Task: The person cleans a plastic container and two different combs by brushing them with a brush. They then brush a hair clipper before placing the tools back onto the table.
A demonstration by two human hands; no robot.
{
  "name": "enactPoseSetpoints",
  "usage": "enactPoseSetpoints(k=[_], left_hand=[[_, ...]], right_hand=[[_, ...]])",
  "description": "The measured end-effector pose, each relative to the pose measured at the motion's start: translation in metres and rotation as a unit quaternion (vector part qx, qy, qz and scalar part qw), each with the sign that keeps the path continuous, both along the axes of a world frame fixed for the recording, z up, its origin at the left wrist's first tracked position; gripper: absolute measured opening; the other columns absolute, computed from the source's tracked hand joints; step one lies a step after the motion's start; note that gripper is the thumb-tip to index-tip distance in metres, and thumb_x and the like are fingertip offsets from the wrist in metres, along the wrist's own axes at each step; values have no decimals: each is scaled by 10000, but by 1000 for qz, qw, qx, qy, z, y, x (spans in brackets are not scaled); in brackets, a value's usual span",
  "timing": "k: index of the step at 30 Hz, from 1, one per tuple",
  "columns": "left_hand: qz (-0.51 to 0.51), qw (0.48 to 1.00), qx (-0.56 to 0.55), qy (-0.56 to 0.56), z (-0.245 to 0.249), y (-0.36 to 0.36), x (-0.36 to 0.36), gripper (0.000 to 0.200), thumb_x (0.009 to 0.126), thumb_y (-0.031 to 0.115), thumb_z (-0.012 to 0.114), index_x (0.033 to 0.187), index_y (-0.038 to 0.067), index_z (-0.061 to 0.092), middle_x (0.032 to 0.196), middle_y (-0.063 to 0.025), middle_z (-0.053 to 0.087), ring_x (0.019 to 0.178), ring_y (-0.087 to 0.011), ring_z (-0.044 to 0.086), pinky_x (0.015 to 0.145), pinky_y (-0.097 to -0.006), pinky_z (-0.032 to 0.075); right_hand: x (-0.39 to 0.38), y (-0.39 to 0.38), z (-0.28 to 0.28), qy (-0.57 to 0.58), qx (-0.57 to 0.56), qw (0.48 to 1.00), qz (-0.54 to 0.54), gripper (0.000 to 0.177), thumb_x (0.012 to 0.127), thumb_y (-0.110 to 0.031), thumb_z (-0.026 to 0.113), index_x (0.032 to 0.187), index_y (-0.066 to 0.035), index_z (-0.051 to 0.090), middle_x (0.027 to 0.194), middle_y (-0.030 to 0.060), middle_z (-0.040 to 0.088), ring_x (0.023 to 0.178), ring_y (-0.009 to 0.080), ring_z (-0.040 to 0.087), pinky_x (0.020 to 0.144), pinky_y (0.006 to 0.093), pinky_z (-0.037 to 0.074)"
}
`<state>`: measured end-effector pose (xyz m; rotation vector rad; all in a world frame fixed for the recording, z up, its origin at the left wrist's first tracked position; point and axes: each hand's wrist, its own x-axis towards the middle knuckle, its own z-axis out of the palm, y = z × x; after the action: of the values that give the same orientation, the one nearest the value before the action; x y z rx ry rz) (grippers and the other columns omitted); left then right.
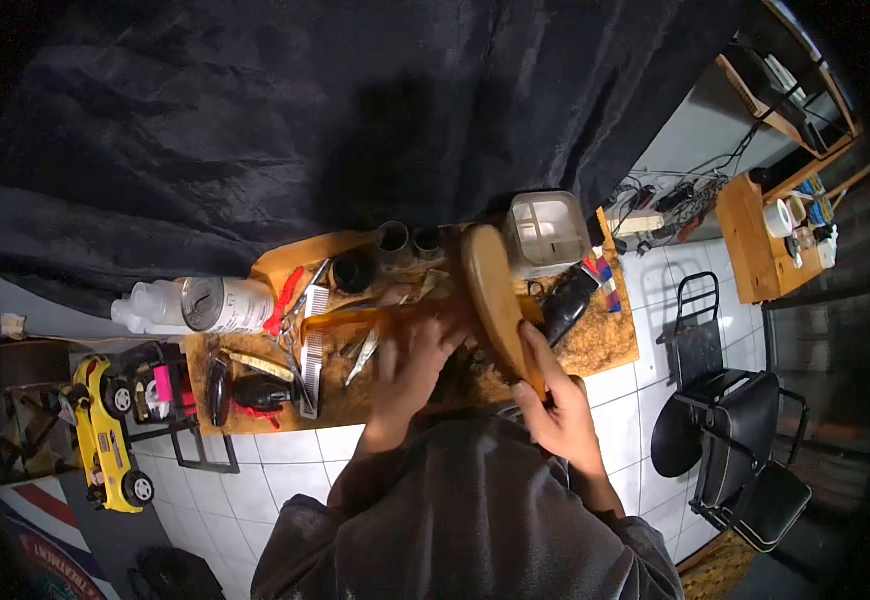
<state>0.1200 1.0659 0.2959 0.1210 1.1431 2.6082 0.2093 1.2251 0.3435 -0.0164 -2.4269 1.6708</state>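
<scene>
My right hand is closed around the narrow end of a wooden-backed brush, held upright over the wooden table. The brush's bristles are dark and blurred on its left side. My left hand is smeared by motion, left of the brush. By its fingertips stretches a long amber strip, also blurred; whether the hand grips it cannot be made out. A black hair clipper lies right of the brush. Left of my left hand are a white comb and scissors.
A clear divided container and dark jars stand at the back. Bottles are at the left, above black clippers. A yellow toy car is beyond the left edge, a black chair at the right. A dark curtain hangs behind.
</scene>
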Motion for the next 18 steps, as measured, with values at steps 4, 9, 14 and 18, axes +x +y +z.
enactPoseSetpoints(k=[4,9,14,18], left_hand=[[-103,894,-316,299,-12,-9,-11,452,917,24,525,1342,31,371,1454,-122,362,1307,-239,387,1076,-389,332],[-228,958,-22,170,-45,3,-13,509,873,37,608,1324,90,378,1507,-118,265,1377,-240,286,1023,-374,413],[-113,964,-117,211,-21,-10,-4,519,866,70,648,1314,23,390,1436,-147,362,1263,-223,440,967,-313,458],[-39,913,-284,291,-2,-19,-4,568,834,8,663,1318,-12,367,1361,-210,461,1195,-277,532,942,-365,508]], right_hand=[[7,2,15,-56,-19,997,53,517,832,-11,629,1332,-12,496,1248,173,597,1143,289,596,981,340,430],[-5,-12,26,85,72,970,216,508,767,-164,766,1236,-50,606,1126,165,658,1032,328,638,925,363,480],[-2,-5,-1,-18,49,996,65,425,853,-157,679,1264,-96,588,1230,115,611,1025,276,653,858,359,527],[-8,21,-16,-36,115,991,-55,501,868,-106,651,1346,-87,504,1219,130,615,904,263,697,756,295,536]])
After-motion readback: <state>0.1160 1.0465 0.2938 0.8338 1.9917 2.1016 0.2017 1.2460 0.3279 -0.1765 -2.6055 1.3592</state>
